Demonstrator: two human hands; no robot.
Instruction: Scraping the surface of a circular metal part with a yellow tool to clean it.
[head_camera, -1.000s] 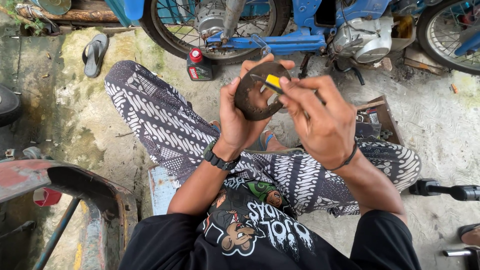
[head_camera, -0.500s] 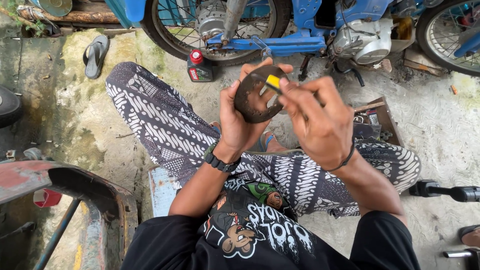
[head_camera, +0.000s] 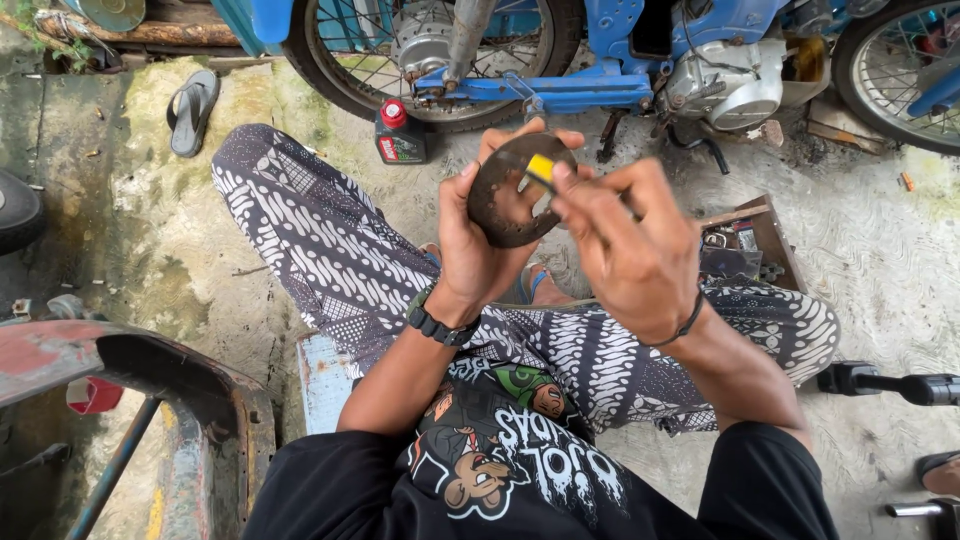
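Rusty brown disc (head_camera: 500, 205); yellow-tipped tool (head_camera: 541, 168); black-white batik trousers (head_camera: 320, 250); blue motorbike frame (head_camera: 560, 90).

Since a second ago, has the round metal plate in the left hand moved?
No. The plate still sits just right of the oil bottle, below the blue bike frame.

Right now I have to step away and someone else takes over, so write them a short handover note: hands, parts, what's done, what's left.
Left hand: holds the rusty round metal plate up at chest height, fingers round its rim.
Right hand: pinches a small yellow-handled tool against the plate's face.
Nearby: oil bottle on the ground by the blue motorbike; open parts box beside the right knee.
Done: plate is off and in hand.
Left: surface looks rusty; work on it appears unfinished.
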